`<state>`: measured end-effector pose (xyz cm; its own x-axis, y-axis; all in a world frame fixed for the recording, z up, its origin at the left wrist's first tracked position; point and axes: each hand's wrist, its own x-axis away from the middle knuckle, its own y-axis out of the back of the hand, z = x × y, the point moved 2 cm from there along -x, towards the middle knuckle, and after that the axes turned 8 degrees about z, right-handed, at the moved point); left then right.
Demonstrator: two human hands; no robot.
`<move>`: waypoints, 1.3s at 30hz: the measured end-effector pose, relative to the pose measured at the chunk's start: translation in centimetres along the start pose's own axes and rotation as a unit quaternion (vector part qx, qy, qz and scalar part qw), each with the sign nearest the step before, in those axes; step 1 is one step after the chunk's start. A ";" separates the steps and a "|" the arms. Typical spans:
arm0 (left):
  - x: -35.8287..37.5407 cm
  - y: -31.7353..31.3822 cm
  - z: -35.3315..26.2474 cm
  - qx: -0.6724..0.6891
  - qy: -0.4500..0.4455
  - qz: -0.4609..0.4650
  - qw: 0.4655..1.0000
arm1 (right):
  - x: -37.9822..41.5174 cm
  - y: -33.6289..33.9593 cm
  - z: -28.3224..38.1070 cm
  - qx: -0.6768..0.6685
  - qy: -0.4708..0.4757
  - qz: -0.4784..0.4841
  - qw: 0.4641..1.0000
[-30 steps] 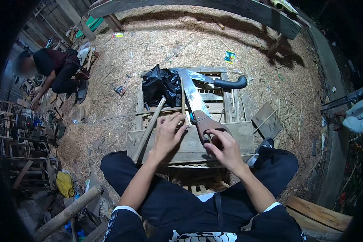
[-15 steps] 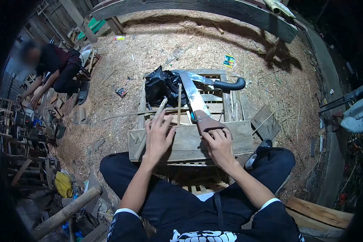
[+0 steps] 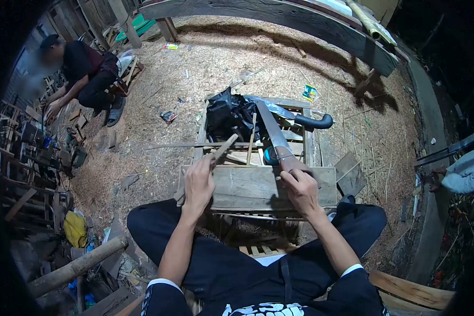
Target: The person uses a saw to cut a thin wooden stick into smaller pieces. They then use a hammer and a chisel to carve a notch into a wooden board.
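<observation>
My left hand [image 3: 199, 181] is closed around a thin wooden stick [image 3: 225, 148], which slants up and away over the plank [image 3: 247, 187]. The fingers of my right hand [image 3: 302, 190] are wrapped round the brown handle of a handsaw [image 3: 273, 129]. Its blade points away from me, tilted up to the left, above a slatted wooden frame [image 3: 309, 134]. Beyond it lies a second blade with a curved black handle [image 3: 315, 122]. A black plastic bag [image 3: 227, 113] covers the frame's left side. Beside the saw handle sits a round teal-rimmed object [image 3: 271, 155].
A person [image 3: 87, 79] squats at the left near piled wood and tools. A heavy wooden beam [image 3: 279, 23] spans the far side. Shavings cover the ground [image 3: 168, 89]. A round pole [image 3: 79, 266] lies at lower left, and boards [image 3: 411, 289] are at lower right.
My left hand has gone from spread fingers to a grip on the stick. My right hand has closed round the saw handle, and the saw has turned and shifted slightly.
</observation>
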<state>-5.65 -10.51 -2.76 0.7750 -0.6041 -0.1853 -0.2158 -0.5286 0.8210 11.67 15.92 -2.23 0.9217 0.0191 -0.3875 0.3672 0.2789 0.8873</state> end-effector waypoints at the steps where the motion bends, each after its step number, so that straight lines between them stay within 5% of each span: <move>1: 0.3 1.0 -0.4 -0.017 -0.021 -0.006 1.000 | -0.2 0.7 0.0 -0.001 -0.003 -0.013 1.000; 5: 0.0 2.8 -0.2 -0.072 -0.053 -0.008 0.996 | -0.4 2.4 -0.4 -0.020 -0.008 -0.037 0.999; 13: -3.4 1.6 -0.8 0.042 -0.134 -0.020 0.990 | -1.9 3.2 -2.1 0.041 0.001 -0.066 0.997; 19: -7.1 -1.9 -2.0 0.032 -0.207 -0.004 0.978 | -3.5 2.1 -5.4 0.108 0.090 -0.059 0.988; 30: -9.6 -6.4 -1.8 0.065 -0.198 0.064 0.976 | -3.2 -0.9 -8.9 0.053 0.048 0.078 0.994; 39: -8.0 -5.5 -3.5 0.031 -0.233 0.037 0.971 | -3.0 -0.3 -6.3 0.097 0.007 0.029 0.995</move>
<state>-8.60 -0.71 -3.91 0.4071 -0.8381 -0.3631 -0.3077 -0.5002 0.8094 8.07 21.86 -2.90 0.9408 0.0431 -0.3362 0.3317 0.0867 0.9394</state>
